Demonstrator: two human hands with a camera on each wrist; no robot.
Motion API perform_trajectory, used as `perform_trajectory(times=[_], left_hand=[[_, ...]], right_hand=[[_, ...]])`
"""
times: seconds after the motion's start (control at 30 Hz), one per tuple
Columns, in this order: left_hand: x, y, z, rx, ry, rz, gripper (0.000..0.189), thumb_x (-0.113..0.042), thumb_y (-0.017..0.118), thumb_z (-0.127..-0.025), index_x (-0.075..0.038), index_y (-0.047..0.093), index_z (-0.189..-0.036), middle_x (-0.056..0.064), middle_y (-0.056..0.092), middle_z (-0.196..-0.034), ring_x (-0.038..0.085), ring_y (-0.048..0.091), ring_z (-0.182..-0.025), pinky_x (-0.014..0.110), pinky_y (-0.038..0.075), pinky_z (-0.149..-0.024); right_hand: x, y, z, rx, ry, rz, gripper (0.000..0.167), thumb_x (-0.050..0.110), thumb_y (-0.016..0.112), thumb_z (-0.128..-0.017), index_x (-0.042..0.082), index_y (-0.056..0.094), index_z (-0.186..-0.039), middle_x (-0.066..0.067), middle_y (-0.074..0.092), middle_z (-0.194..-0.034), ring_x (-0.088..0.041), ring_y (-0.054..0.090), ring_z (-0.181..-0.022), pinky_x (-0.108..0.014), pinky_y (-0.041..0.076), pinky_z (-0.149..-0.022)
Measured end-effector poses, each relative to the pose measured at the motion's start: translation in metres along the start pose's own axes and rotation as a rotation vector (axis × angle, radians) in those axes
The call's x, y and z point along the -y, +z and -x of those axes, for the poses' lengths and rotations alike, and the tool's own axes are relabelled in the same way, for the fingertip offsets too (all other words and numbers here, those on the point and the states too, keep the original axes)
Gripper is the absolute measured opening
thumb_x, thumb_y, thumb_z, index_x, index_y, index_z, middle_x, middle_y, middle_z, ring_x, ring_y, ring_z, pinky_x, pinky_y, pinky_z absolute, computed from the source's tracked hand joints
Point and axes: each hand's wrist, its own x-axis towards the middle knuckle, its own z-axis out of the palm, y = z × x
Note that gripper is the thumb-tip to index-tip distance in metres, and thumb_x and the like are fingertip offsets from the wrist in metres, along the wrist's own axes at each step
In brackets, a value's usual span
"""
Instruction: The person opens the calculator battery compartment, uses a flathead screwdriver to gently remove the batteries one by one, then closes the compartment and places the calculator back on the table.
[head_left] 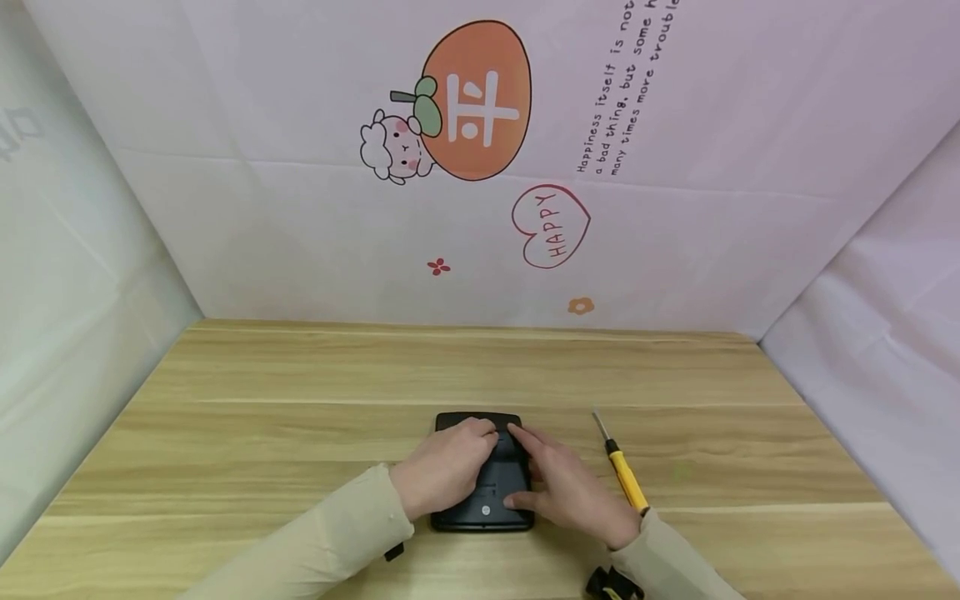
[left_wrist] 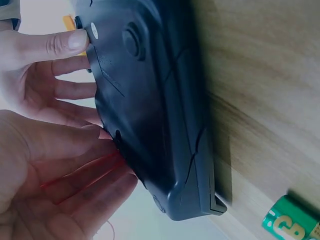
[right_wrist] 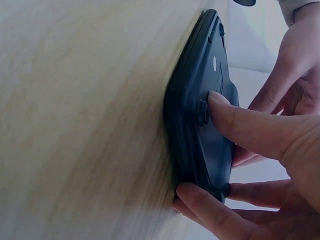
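A black calculator (head_left: 480, 521) lies face down on the table, its back upward, with round rubber feet and a small pale sticker. My left hand (head_left: 450, 467) reaches over its upper left part. In the left wrist view, the thumb and bent fingers of that hand meet at the raised part of the back; whether they pinch anything small is hidden. Gripping the right side is my right hand (head_left: 573, 492), its thumb (right_wrist: 225, 112) on the back and its fingers along the edge. Close beside the calculator lies a green battery (left_wrist: 290, 220), marked GP.
A screwdriver (head_left: 626, 475) with a yellow handle lies right of the right hand, tip pointing away. Near the right sleeve, a black and yellow item (head_left: 613, 583) shows at the front. The wooden table (head_left: 300, 375) meets white printed cloth (head_left: 300, 233) at its back and sides.
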Motion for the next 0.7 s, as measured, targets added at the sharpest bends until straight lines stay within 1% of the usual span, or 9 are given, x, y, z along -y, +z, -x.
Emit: perform_trajectory(times=[0.13,0.3,0.43,0.5,0.6,0.7], left_hand=[[0.000,0.000,-0.001,-0.005,0.010,0.003,0.027,-0.001,0.060,-0.091,-0.003,0.066,-0.117,0.007,0.062,-0.118,0.017,0.059,-0.111,0.026,0.052,-0.090],[-0.001,-0.001,-0.001,0.006,0.007,0.007,0.028,-0.001,0.062,-0.090,-0.003,0.067,-0.117,0.006,0.061,-0.119,0.017,0.057,-0.113,0.026,0.051,-0.090],[0.000,-0.001,-0.002,-0.006,0.020,0.016,0.025,0.000,0.061,-0.090,-0.002,0.068,-0.114,0.006,0.062,-0.118,0.017,0.058,-0.111,0.026,0.052,-0.089],[0.002,0.000,-0.003,-0.023,0.031,0.036,0.024,0.001,0.059,-0.090,-0.002,0.069,-0.112,0.006,0.063,-0.114,0.017,0.060,-0.107,0.025,0.052,-0.088],[0.007,0.000,-0.005,-0.045,0.033,0.095,0.022,0.002,0.056,-0.092,-0.002,0.069,-0.109,0.006,0.065,-0.109,0.017,0.062,-0.103,0.026,0.052,-0.087],[0.011,-0.001,-0.006,-0.052,0.028,0.143,0.020,-0.001,0.056,-0.093,-0.003,0.068,-0.109,0.006,0.066,-0.108,0.018,0.063,-0.103,0.027,0.053,-0.087]], right_hand=[[0.000,0.000,0.000,0.002,-0.002,-0.002,0.084,0.022,0.083,-0.075,-0.003,0.039,-0.143,-0.028,0.044,-0.140,-0.024,0.064,-0.095,-0.040,0.053,-0.084],[-0.001,0.000,-0.001,0.004,0.000,-0.005,0.084,0.022,0.082,-0.076,-0.003,0.039,-0.143,-0.027,0.044,-0.140,-0.024,0.064,-0.095,-0.039,0.053,-0.083],[-0.001,-0.001,0.000,0.002,0.003,-0.005,0.084,0.021,0.083,-0.075,-0.004,0.039,-0.142,-0.028,0.045,-0.139,-0.025,0.065,-0.095,-0.038,0.054,-0.082],[-0.001,-0.001,0.000,0.002,0.006,-0.002,0.084,0.021,0.083,-0.075,-0.003,0.040,-0.142,-0.027,0.045,-0.139,-0.025,0.064,-0.094,-0.039,0.053,-0.082],[0.000,-0.001,0.000,0.010,0.011,-0.004,0.083,0.023,0.082,-0.076,-0.003,0.039,-0.143,-0.027,0.045,-0.140,-0.025,0.063,-0.096,-0.041,0.053,-0.084],[0.001,-0.001,0.000,0.019,0.011,-0.008,0.083,0.023,0.082,-0.076,-0.002,0.039,-0.143,-0.027,0.045,-0.140,-0.026,0.062,-0.098,-0.042,0.052,-0.085]])
